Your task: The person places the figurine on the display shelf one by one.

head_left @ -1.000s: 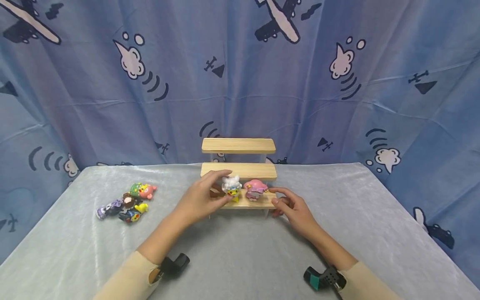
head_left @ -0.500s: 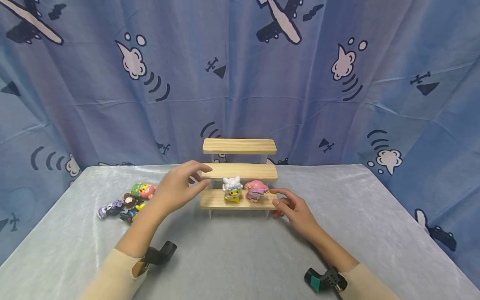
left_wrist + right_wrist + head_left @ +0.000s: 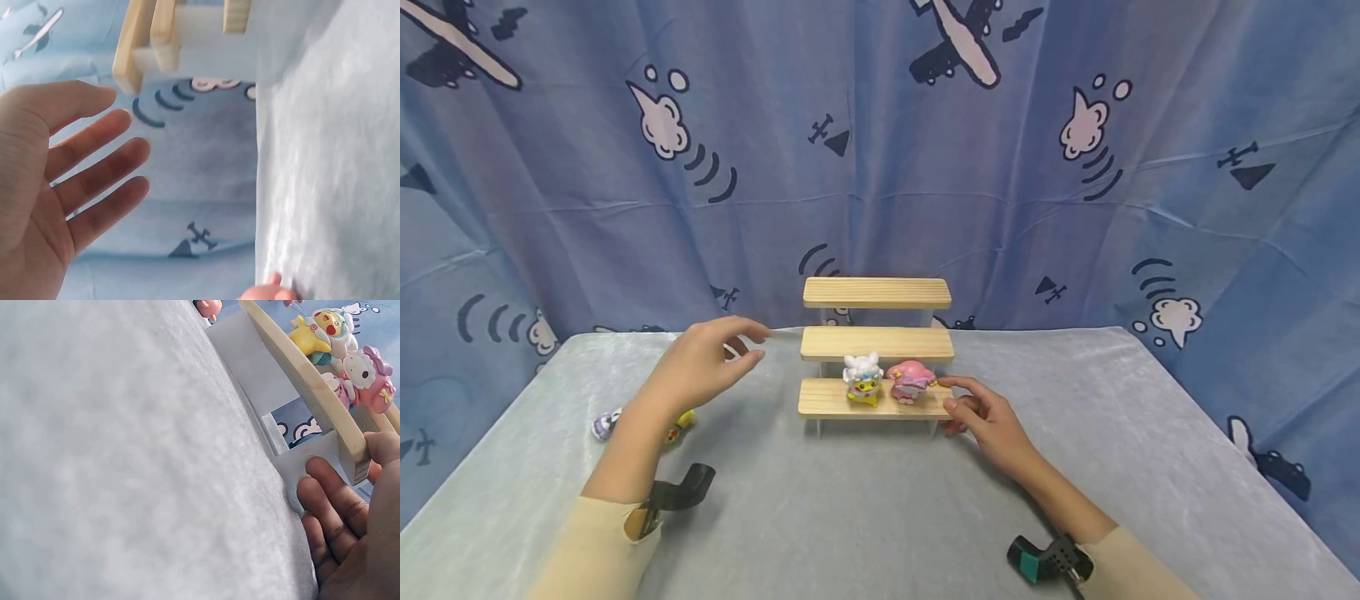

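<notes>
My left hand (image 3: 707, 358) is in the air left of the tiered wooden display shelf (image 3: 877, 343), holding nothing, its fingers loosely bent and spread in the left wrist view. My right hand (image 3: 988, 417) grips the right end of the lowest step, thumb at its edge, with fingertips against the clear side support (image 3: 319, 450) underneath. On that step stand two toy figures side by side: a yellow one in a white fluffy hood (image 3: 863, 380) and a pink one with a large pink hat (image 3: 912, 382). The pink figure is the closer one to my right hand.
More small figures lie at the left of the grey cloth-covered table (image 3: 880, 517), mostly hidden behind my left forearm; a purple-and-white one (image 3: 604, 425) and a yellow one (image 3: 681, 425) show. A blue patterned curtain (image 3: 880, 167) hangs behind the table.
My left hand has let go of the white-hooded figure, which now stands on the lowest step, and moved left over the loose figures. My right hand has stayed at the shelf's end.
</notes>
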Demonstrator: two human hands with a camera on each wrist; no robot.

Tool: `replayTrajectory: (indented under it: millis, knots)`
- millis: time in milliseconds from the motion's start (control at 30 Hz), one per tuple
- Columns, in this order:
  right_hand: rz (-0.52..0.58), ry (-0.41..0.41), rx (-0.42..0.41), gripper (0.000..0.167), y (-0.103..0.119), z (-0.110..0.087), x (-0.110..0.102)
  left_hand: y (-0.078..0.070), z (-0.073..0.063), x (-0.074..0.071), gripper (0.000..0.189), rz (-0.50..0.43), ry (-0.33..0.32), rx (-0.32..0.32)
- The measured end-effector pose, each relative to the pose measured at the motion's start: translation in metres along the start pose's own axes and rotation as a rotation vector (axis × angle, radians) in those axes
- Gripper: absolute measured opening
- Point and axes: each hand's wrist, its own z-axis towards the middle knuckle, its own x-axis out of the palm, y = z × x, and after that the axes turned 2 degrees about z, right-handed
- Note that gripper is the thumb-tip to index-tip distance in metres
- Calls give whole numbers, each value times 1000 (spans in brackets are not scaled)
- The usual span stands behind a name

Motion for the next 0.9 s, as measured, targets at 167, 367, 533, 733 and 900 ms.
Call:
replayTrajectory:
  millis: [167, 367, 533, 733, 900]
  knots:
    - [-1, 3, 0, 38, 0, 0, 0, 10, -4, -9, 24, -31, 53, -63]
    - [-2, 0, 1, 37, -1, -1, 0, 25, -8, -12, 29, -113, 159, -182]
    - [-2, 0, 2, 37, -1, -1, -1, 40, -11, -13, 39, -172, 204, -209]
    - [12, 3, -4, 37, 0, -1, -1, 56, -18, -18, 44, -130, 195, -214]
    - [12, 3, -30, 37, 0, -1, -1, 68, -19, -15, 41, -76, 184, -189]
